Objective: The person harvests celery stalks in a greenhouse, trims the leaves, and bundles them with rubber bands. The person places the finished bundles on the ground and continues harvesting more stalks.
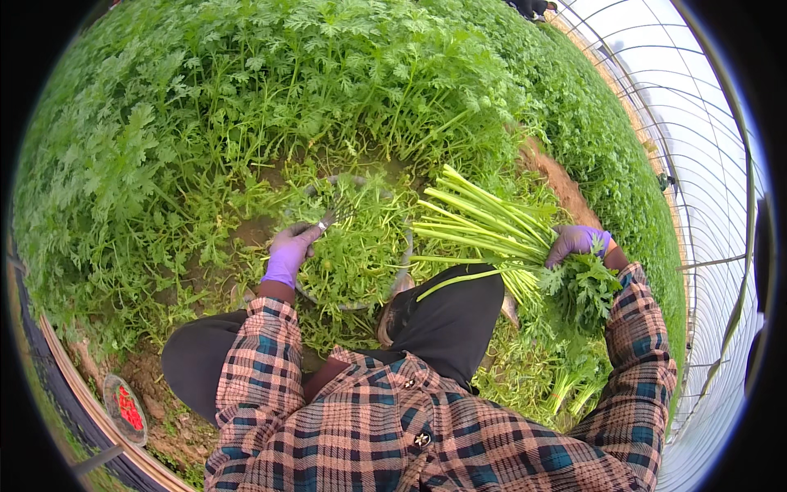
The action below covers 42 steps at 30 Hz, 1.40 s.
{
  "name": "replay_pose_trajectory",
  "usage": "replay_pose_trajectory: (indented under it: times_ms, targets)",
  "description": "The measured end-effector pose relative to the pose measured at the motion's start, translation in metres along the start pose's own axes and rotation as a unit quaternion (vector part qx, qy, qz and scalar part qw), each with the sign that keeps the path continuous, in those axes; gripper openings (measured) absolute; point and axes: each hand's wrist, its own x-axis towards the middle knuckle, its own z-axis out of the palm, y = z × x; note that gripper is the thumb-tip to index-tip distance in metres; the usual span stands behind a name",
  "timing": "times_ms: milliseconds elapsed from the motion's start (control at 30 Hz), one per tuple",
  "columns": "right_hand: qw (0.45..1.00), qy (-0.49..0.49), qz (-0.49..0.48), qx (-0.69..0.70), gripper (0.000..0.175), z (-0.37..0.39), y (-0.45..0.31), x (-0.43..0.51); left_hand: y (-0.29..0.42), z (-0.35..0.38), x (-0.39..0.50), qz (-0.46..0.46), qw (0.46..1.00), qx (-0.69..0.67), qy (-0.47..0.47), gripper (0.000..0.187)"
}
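My left hand (292,249), in a purple glove, grips a small dark tool with several thin tines (336,215), probably a hand fork. Its tines point up and right, over a round grey-rimmed container (407,249) with loose leafy trimmings (344,258) inside. My right hand (575,243), gloved the same way, is closed around a bunch of cut leafy greens (486,221) that look like crown daisy. The pale stem ends fan out to the left, and the leaves (581,286) hang below the hand. My right knee (455,307) is under the lower stems.
Dense standing greens (344,67) rise ahead. A bare soil strip (556,175) runs at right. Bundled greens (559,390) lie at lower right. A clear bowl (126,409) of red pieces sits at lower left. Another person (530,7) is far off, near the ribbed greenhouse wall (670,80).
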Motion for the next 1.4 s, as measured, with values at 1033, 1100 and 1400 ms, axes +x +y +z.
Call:
replay_pose_trajectory:
  times_ms: [1033, 1100, 1400]
  targets:
    - [0.993, -0.005, 0.067, 0.095, 0.013, 0.023, -0.013, 0.018, 0.024, 0.059, -0.007, 0.076, 0.956, 0.258, -0.119, 0.049]
    - [0.997, 0.011, 0.026, 0.066, 0.011, 0.026, -0.006, 0.008, -0.003, 0.043, 0.010, 0.061, 0.941, 0.330, -0.046, 0.048]
    - [0.956, 0.201, 0.048, 0.210, 0.023, 0.061, -0.019, 0.022, -0.004, 0.075, -0.011, 0.117, 0.907, 0.372, -0.161, 0.059]
